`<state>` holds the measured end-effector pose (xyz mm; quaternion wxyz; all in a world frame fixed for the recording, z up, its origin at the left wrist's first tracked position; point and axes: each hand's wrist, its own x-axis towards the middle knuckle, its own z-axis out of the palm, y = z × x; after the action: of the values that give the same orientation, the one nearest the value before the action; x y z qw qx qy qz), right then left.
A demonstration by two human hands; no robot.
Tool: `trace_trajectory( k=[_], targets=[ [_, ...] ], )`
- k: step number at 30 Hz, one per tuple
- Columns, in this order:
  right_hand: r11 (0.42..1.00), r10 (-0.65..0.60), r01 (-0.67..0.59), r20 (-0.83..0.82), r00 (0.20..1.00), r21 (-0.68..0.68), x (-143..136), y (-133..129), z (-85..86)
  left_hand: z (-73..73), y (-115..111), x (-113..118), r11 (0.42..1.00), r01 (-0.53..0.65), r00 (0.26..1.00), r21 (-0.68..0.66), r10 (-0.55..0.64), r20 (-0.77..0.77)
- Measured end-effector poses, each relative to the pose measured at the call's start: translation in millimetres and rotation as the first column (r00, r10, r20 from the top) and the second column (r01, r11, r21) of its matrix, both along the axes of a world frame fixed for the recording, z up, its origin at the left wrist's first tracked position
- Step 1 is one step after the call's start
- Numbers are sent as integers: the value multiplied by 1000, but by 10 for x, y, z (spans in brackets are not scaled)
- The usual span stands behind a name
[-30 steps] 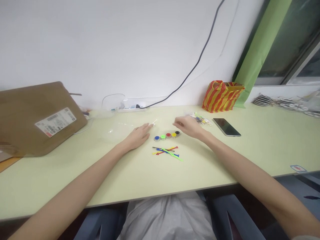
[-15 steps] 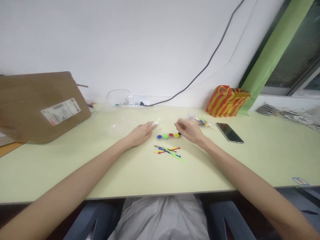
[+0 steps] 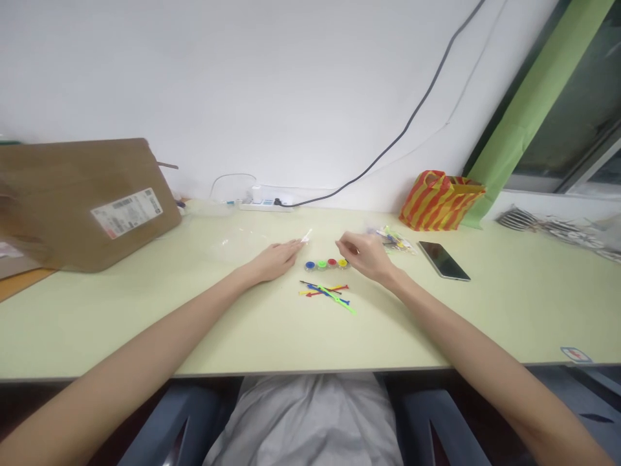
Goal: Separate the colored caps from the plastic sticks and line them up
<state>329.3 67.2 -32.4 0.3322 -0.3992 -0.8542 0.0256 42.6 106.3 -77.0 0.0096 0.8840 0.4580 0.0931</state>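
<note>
Discs (image 3: 323, 265), round and blue, green, red and yellow, line up beyond crossed slim multicoloured plastic arrows (image 3: 324, 292). My left hand (image 3: 275, 260) lies flat by clear plastic film (image 3: 307, 235); my right hand (image 3: 366, 254) curls beside them, whether holding anything I cannot tell.

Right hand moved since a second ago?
Yes, slightly: the right hand has come nearer the person, judged against the yellow disc, its curled fingers now right beside it.

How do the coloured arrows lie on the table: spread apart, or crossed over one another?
Crossed over one another: the coloured arrows form one loose bunch, with several overlapping near their middles.
</note>
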Motion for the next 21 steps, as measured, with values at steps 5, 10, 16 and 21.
trace_trajectory(
  k=[5, 10, 16, 21],
  targets=[
    [1000, -13, 13, 8, 1000, 11, 6, -5, 6, 57, -51, 25, 1000, -4, 1000, 10, 4, -17],
    [989, 29, -20, -63, 998, 148, -8, 23, -19, 251, -253, 125, 992, 24, 997, 127, -33, 69],
    [930, 29, -1, -72, 997, 367, -55, 64, -20, 406, -523, 331, 902, 257, 940, 348, -317, 125],
    [958, 34, -55, 79, 996, 282, -125, 126, -112, 386, -574, 417, 848, 344, 902, 404, -418, 109]
  ],
)
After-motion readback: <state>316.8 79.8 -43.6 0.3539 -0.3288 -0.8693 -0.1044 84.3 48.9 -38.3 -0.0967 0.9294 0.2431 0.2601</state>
